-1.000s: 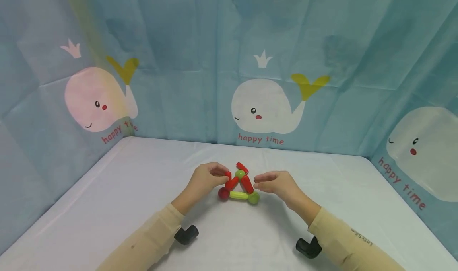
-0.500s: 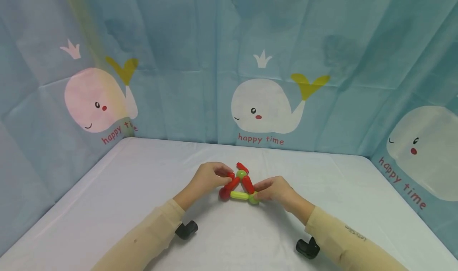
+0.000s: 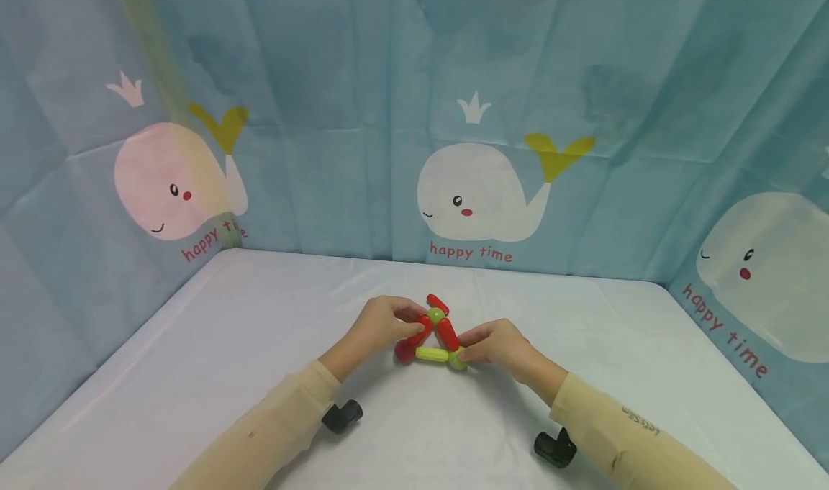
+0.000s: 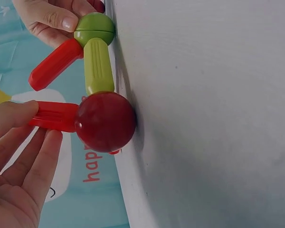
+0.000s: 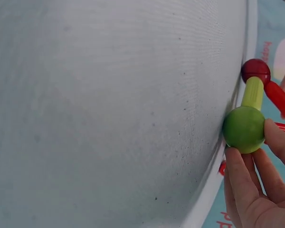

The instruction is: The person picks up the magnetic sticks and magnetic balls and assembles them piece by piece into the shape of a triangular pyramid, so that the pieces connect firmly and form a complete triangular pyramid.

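A magnetic-looking toy of balls and rods forms a triangle on the table. A dark red ball [image 3: 405, 351] and a green ball [image 3: 458, 359] make its front corners, joined by a yellow-green rod [image 3: 432, 354]. Another green ball [image 3: 436, 316] stands at the far corner. My left hand [image 3: 383, 326] pinches a raised red rod [image 4: 57, 116] whose lower end meets the red ball. With thumb and fingers, my right hand [image 3: 500, 347] grips the front green ball, seen close in the right wrist view. A second red rod [image 4: 54, 65] slants up from that ball.
Beyond the far green ball lies a further red rod [image 3: 437, 304]. White cloth covers the table [image 3: 194, 375], and a blue whale-print curtain [image 3: 337, 188] encloses its back and sides. A black wrist device [image 3: 342, 416] sits under each forearm.
My right hand has moved in from beside the triangle and taken hold of the front green ball. The rod in my left hand has tipped to the right, toward the triangle's far corner.
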Demonstrator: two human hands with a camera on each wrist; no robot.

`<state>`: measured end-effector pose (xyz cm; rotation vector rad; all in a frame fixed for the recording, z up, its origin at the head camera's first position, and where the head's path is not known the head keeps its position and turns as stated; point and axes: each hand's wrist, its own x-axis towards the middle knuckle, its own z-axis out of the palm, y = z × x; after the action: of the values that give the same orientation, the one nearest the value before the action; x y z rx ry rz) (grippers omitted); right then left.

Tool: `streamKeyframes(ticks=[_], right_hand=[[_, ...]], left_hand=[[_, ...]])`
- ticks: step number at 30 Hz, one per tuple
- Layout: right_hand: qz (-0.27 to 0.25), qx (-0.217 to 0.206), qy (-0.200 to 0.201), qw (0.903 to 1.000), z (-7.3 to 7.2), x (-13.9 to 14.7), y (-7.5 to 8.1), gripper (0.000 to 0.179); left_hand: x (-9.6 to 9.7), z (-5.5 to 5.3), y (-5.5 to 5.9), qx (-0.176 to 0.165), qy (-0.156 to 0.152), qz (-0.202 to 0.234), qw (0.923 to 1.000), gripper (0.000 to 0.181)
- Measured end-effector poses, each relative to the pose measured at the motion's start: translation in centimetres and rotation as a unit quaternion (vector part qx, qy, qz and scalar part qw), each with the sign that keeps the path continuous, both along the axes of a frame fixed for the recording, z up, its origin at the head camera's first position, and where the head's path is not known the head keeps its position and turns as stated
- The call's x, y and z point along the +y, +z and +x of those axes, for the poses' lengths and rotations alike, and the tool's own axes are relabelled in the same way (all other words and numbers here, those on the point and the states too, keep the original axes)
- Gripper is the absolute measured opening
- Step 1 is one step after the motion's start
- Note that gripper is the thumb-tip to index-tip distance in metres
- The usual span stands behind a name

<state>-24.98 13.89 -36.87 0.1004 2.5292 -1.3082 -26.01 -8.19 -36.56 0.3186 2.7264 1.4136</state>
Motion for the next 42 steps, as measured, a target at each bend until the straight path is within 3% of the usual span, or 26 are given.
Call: streamKeyframes(ticks=[8,17,33,42], right_hand=[[0.008,0.000,-0.012,0.9999,-1.2,0.7,1.1,0.030],[-0.060,0.021,-0.017,0.9978,-4.6,0.5,2.4,0.039],[-0.035,0.018,-0.014,0.9991,-9.1,-1.4,2.1,0.040],[-0.040,0.006,-0.023,0.9989,-10.2,-2.5,0.6,0.030]], left_hand=[[-1.1,0.0,-0.5,-0.023,0.015,-0.009,0.9996,0.032],[-2.3,0.0,-1.3,-0.095,0.021,-0.024,0.9950,0.022],[-2.4,0.3,-1.5,-0.104,0.012,-0.008,0.9945,0.016],[-2.3,0.4,-1.8,-0.111,0.012,-0.003,0.9937,0.014]])
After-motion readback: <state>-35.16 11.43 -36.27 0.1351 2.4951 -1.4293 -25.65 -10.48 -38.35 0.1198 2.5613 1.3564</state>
